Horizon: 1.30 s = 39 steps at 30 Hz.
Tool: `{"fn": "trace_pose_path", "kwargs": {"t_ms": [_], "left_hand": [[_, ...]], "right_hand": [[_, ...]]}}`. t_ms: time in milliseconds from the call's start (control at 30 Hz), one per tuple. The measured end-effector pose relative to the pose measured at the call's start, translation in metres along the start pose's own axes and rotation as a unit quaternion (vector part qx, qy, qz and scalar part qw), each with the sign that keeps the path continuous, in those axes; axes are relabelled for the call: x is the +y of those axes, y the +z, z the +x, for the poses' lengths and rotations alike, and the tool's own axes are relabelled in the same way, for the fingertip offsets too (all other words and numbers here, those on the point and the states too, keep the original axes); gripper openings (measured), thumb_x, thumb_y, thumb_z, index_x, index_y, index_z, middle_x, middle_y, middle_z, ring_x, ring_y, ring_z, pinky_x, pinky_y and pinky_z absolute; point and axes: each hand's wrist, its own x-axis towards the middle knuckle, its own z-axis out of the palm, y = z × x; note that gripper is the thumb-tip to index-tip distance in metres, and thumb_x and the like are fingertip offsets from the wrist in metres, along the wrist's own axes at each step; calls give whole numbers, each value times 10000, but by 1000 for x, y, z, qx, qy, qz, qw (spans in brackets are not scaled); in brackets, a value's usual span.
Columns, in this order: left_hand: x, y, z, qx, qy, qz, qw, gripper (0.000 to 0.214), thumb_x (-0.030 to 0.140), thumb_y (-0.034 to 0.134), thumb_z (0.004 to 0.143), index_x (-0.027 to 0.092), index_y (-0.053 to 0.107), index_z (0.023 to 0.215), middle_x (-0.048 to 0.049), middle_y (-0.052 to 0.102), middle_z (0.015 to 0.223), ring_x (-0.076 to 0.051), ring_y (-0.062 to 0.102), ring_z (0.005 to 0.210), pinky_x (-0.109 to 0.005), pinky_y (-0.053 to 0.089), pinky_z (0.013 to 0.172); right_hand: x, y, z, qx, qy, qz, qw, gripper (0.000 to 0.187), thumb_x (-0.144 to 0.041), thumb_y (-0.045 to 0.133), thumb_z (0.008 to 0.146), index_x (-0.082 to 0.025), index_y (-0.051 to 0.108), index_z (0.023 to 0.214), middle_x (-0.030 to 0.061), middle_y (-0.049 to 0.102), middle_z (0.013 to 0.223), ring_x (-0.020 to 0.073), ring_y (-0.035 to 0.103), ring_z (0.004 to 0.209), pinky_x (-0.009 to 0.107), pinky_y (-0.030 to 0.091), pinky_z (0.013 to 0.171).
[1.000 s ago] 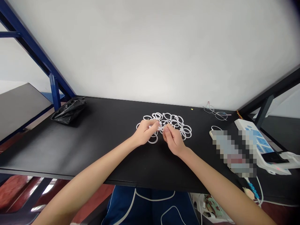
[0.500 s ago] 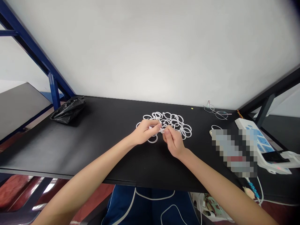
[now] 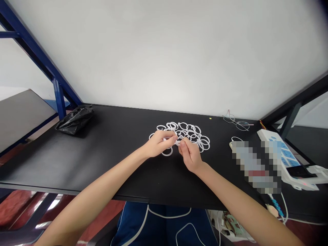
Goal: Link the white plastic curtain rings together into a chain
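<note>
A pile of several white plastic rings [image 3: 191, 132] lies on the black table [image 3: 115, 150], toward its back middle. My left hand [image 3: 158, 145] and my right hand [image 3: 189, 154] meet at the near edge of the pile. Both hands are closed in a pinch on one small white ring [image 3: 176, 141] held between their fingertips, just above the table. Another loose ring [image 3: 167, 152] lies under my left hand.
A crumpled black plastic bag [image 3: 75, 119] sits at the back left by a blue frame post [image 3: 59, 100]. Glasses [image 3: 237, 123] lie at the back right. A white power strip [image 3: 280, 152] and a blurred-out object [image 3: 256, 165] occupy the right side.
My fingertips have drawn closer together on the ring. Otherwise both hands stay in place at the pile.
</note>
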Motion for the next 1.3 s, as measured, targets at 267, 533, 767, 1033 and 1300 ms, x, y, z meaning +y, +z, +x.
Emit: {"fn": "trace_pose_path", "kwargs": {"t_ms": [267,533,767,1033,1300], "left_hand": [[-1,0,1,-1,-2,-2,1000,371,352,423,924,160,377,611,30,328,625,-95,279,600,-247,244,542],[-2,1,0,-3,0,-4,1000,357,337,423,916,159,379,610,31,328,620,-94,288,603,-241,254,544],[-3,1,1,-2,-8,-1,1000,356,352,423,910,159,391,612,29,340,621,-96,294,602,-241,257,543],[-1,1,1,-4,-1,1,1000,365,358,426,927,157,420,623,31,359,623,-97,307,603,-240,274,558],[-19,-31,7,74,-38,136,987,491,503,323,975,155,536,701,10,491,637,-120,425,598,-249,330,577]], "right_hand": [[1,-1,-1,-10,2,-4,1000,302,-283,314,1033,-226,345,738,-65,370,530,91,342,440,249,292,454],[3,0,-2,-19,10,3,1000,294,-277,321,1030,-227,342,742,-66,355,534,92,341,444,251,288,456],[3,0,-2,-18,10,3,1000,296,-274,325,1028,-228,340,736,-63,358,531,96,345,443,253,293,457],[3,0,0,-15,20,3,1000,316,-313,310,1033,-229,341,730,-61,370,529,98,351,440,257,296,453],[2,-4,7,60,58,-25,996,386,-363,298,1038,-225,352,681,-44,394,538,102,386,461,260,322,470]]}}
